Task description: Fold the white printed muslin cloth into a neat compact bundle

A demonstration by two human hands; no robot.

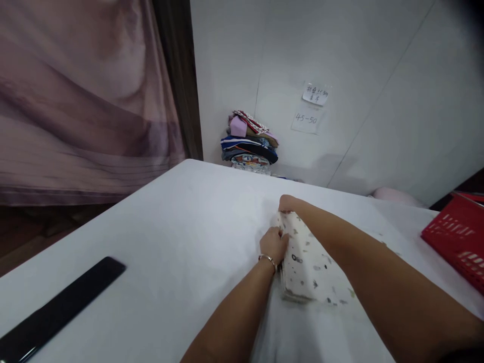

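A white folded cloth [313,267] printed with small dark and greenish motifs lies on the white table, several layers thick at its near edge. My left hand [274,243], with a bracelet at the wrist, is closed at the cloth's left edge, fingers curled against it. Across the cloth stretches my right arm, covering part of its right side. At the far left corner my right hand [288,203] is bent down over the cloth and closed on it; most of its fingers are hidden.
A white table [170,227] spans the view. At its left lies a long black flat object [62,307]; a red slotted basket [459,232] stands at the right. Folded clothes [249,143] are piled by the back wall, below paper notes [306,120]. A pinkish curtain [86,101] hangs left.
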